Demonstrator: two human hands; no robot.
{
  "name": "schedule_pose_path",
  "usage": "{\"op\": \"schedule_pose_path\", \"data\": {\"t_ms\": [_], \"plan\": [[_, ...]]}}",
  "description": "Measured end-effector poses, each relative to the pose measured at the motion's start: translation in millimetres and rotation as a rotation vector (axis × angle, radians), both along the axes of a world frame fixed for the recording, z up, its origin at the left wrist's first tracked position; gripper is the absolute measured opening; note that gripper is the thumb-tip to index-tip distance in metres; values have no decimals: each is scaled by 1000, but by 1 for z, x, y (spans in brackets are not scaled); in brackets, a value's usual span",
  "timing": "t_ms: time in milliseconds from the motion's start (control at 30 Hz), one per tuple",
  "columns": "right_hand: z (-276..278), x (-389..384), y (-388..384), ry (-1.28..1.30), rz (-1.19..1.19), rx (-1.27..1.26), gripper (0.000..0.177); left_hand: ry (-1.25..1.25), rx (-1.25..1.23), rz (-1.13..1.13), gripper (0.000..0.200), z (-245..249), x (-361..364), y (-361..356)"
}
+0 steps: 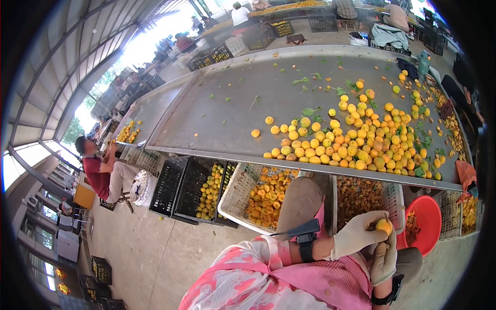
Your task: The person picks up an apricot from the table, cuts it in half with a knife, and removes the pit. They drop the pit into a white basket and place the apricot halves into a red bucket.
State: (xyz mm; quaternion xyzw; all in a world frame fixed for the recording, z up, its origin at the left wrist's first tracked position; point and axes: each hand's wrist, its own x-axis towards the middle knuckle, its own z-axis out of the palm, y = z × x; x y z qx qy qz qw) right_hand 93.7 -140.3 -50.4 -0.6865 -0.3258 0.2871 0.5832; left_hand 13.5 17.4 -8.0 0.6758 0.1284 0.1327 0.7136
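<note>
My left hand, in a pale glove, holds a yellow-orange apricot between thumb and fingers. Just below it, my gloved right hand is closed, its fingertips up against the fruit's underside; whatever it grips is hidden. Both hands are above my lap, beside a white crate full of brownish-orange fruit pieces. Near the right hand stands a red basin with some pieces inside. Ahead, a large pile of whole apricots lies on the metal table.
Another white crate holds halved apricots. Black crates line the table's left front edge. Leaves and scraps are scattered on the tabletop. A seated person in a red shirt works at the left; others sit far back. An orange cloth hangs at the right corner.
</note>
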Motion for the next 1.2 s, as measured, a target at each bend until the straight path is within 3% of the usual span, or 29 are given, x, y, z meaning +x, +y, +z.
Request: {"op": "schedule_pose_path", "data": {"t_ms": [33, 67, 133, 200, 267, 333, 367, 400, 433, 467, 533, 567, 600, 633, 667, 733, 767, 800, 833, 867, 900, 933, 1033, 1200], "plan": [[3, -3, 3, 8, -8, 62, 59, 19, -267, 14, 49, 1, 0, -1], [7, -7, 7, 16, -16, 124, 59, 19, -266, 11, 49, -2, 1, -1], [13, -14, 13, 35, -31, 242, 58, 78, -596, -82, 48, -7, 2, -1], [13, -16, 13, 49, -42, 297, 58, 69, -590, -72, 49, -9, 0, -3], [12, -14, 11, 145, -34, 176, 58, 62, -582, -68, 50, -1, -3, -4], [3, -12, 10, 246, -48, 216, 57, 2, -141, -12, 52, 6, -4, -4], [-1, -10, 9, 346, -56, 255, 56, 4, -143, -14, 52, 5, -4, -3], [-3, -8, 6, 348, -59, 253, 56, -9, 81, 7, 54, 3, -4, -2], [-3, -5, 5, 195, -42, 188, 54, -24, 304, 26, 56, 2, -4, -2], [-1, -4, 4, 42, -24, 122, 53, -23, 302, 23, 56, 2, -4, -4], [11, -9, 8, 19, -52, 109, 52, -44, -118, 28, 51, 1, -3, -9], [15, -10, 10, -3, -76, 97, 52, -43, -118, 26, 51, 0, -2, -9], [10, -10, 14, -2, -79, 96, 52, -57, -325, -7, 48, -3, -2, -9], [0, -12, 19, 100, -106, 178, 52, -68, -537, -44, 44, -5, -1, -10], [1, -13, 19, 199, -146, 254, 52, -25, -518, -39, 42, -2, -2, -9], [9, -13, 16, 58, -82, 239, 58, -8, -472, -39, 38, -9, -2, -9], [-4, -12, 16, 549, -128, 438, 63, 32, -440, -51, 38, -6, -3, -7], [-3, -12, 14, 482, -143, 335, 63, 37, -367, -18, 40, 6, -5, -8], [-2, -14, 15, 247, -150, 208, 61, -67, -258, 33, 46, -7, -3, -12], [15, -8, 8, -269, -96, -57, 63, -58, 347, 74, 53, -8, -3, -5], [13, -5, 2, -291, -60, -118, 65, -75, 436, 131, 48, 11, -1, -8], [22, -6, 5, -264, -72, -108, 64, -115, 402, 104, 46, 3, 2, -5], [15, -4, 3, -222, -82, -116, 65, 19, -338, 77, 50, 10, 2, -17], [16, -3, 2, -223, -66, -123, 63, 117, -304, 4, 53, 2, 3, -10]]}}
